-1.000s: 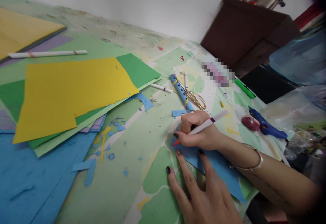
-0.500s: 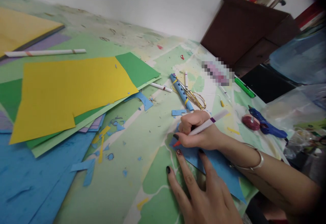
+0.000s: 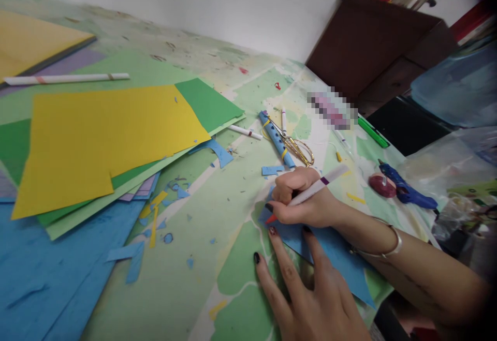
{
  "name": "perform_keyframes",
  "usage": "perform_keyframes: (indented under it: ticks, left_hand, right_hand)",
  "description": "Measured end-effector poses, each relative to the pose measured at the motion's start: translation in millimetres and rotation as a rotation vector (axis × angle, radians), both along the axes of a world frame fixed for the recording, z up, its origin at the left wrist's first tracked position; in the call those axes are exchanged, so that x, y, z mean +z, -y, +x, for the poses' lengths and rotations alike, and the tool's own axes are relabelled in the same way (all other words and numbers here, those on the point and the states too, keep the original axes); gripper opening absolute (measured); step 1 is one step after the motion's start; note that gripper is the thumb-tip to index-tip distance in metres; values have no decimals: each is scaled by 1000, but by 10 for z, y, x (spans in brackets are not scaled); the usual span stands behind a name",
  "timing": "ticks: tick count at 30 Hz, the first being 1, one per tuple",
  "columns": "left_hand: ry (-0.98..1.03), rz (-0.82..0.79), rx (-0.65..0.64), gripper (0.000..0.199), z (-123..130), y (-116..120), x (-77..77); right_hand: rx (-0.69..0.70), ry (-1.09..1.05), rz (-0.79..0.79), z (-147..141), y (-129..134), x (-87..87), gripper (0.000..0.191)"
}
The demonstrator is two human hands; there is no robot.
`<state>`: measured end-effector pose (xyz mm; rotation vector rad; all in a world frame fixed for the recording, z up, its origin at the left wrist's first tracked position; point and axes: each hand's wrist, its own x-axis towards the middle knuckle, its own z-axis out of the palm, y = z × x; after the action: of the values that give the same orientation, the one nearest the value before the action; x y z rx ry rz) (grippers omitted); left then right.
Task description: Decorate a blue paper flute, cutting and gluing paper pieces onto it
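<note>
My right hand (image 3: 305, 198), a bracelet at its wrist, is closed round a white marker (image 3: 318, 186) with a purple band and a red tip. That tip points down at the near-left end of a blue paper piece (image 3: 337, 266). Fingers spread, my left hand (image 3: 306, 289) lies flat with fingertips on the paper's lower edge and the tablecloth. Just beyond my right hand are a rolled blue paper tube (image 3: 276, 139) with yellow bands and dark marks, gold-handled scissors (image 3: 301, 150) and a small blue strip (image 3: 273, 170).
Yellow paper (image 3: 104, 144) lies over green sheets (image 3: 205, 104) and blue sheets (image 3: 58, 263) at the left. Paper scraps (image 3: 134, 255) dot the tablecloth. At the right are a green marker (image 3: 373, 132), a blue glue gun (image 3: 406, 188), a plastic bag (image 3: 458, 160) and a dark cabinet (image 3: 373, 46).
The marker in my right hand has tilted slightly, and its tip has shifted a little to the right. My left hand has stayed in place.
</note>
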<state>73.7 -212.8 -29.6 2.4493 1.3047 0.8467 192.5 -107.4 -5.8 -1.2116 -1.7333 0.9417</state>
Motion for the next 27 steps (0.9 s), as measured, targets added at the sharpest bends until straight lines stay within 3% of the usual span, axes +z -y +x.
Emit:
perform_keyframes:
  ticks: [11, 15, 20, 27]
  left_hand:
    - [48, 89, 4, 6, 19, -11, -52]
    - [28, 32, 12, 9, 15, -1, -27]
    - [32, -79, 30, 17, -5, 4, 6]
    - [47, -62, 26, 17, 23, 27, -33]
  right_hand:
    - [-15, -56, -16, -2, -2, -9, 39]
    - [-44, -90, -67, -6, -5, 2, 39]
    - [-37, -60, -9, -20, -20, 13, 38]
    - [-24, -4, 44, -27, -22, 23, 38]
